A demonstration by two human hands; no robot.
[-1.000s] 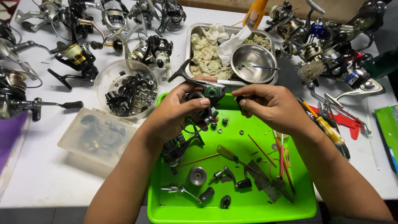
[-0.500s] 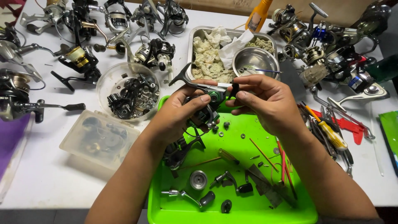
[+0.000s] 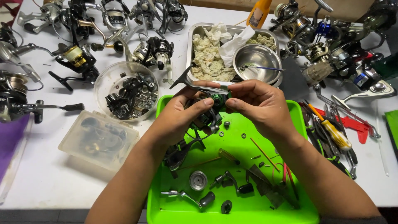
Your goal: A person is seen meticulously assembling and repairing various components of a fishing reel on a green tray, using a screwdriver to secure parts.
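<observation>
Here, loose reel parts [image 3: 198,180] scattered in green tray [image 3: 248,213], lower centre. Above, left hand [image 3: 182,114] grips black fishing reel [image 3: 207,118]; right hand [image 3: 259,103] pinches its green part [image 3: 217,99], probably knob. Beyond, steel bowl [image 3: 257,63] in metal pan [image 3: 195,37].

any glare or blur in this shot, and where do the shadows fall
Head view: sharp overall, no motion blur on the left hand or right hand; bright glare inside the steel bowl; soft shadows under the clear plastic box on the white table; mild wide-angle bending at the edges.
</observation>
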